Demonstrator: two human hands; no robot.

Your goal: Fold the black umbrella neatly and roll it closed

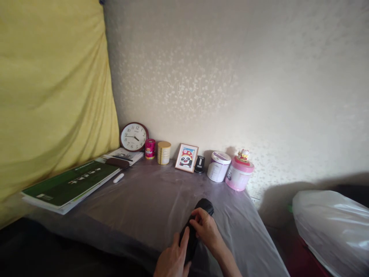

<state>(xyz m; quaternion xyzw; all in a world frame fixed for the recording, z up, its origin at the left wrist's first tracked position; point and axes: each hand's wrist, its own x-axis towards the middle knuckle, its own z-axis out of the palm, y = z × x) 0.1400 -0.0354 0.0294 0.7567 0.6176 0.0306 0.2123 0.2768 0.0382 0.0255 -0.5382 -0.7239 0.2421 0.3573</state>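
Observation:
A long black device [204,206] lies on the plastic-covered table [150,204], its far end rounded. My right hand [206,230] rests across its middle, fingers curled over it. My left hand [173,259] comes up from the bottom edge with fingers laid along the device's near end. Both hands touch it. I cannot tell what the device is.
Against the wall stand a round clock [133,136], a red tin [150,149], a gold tin [163,152], a framed panda picture [186,157], a white tub [218,166] and a pink container [239,174]. Large green books [72,184] lie left. A white plastic bag [331,227] sits right.

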